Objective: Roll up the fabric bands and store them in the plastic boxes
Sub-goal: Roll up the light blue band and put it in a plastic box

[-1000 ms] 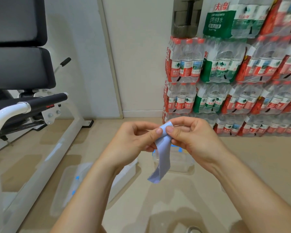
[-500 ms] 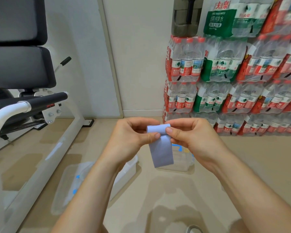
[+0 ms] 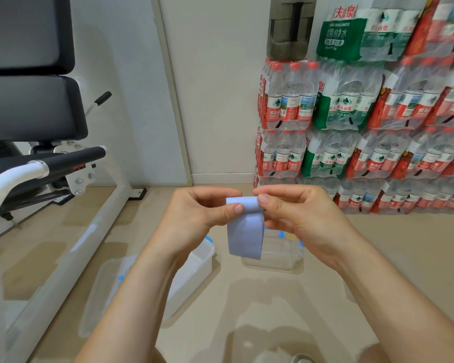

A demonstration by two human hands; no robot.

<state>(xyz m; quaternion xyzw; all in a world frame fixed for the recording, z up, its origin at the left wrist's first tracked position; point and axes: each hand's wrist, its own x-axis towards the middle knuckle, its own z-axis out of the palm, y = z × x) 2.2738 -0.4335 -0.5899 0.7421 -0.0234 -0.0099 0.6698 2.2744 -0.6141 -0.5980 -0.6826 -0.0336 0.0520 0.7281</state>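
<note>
Fingers of both hands work the top of a pale blue fabric band (image 3: 244,231), which is held in the air above the floor (image 3: 404,258). The left hand (image 3: 199,216) pinches the rolled top edge between its thumb and curled fingers. The right hand (image 3: 296,218) pinches the other side the same way, with its thumb on the front. Only a small roll has formed, and the rest of the strip hangs flat and loose below.

Two clear plastic boxes sit on the floor underneath. The near box (image 3: 203,258) is partly behind the left forearm, and the far box (image 3: 283,254) is just behind the hanging tail. Whether either holds anything is hard to tell through the glare.

The likely trouble is a crooked roll. If one thumb feeds faster than the other, the layers will step sideways into a cone. A slack pinch could also let the soft coil spring open, or the strip could slip and drop beside the boxes.
</note>
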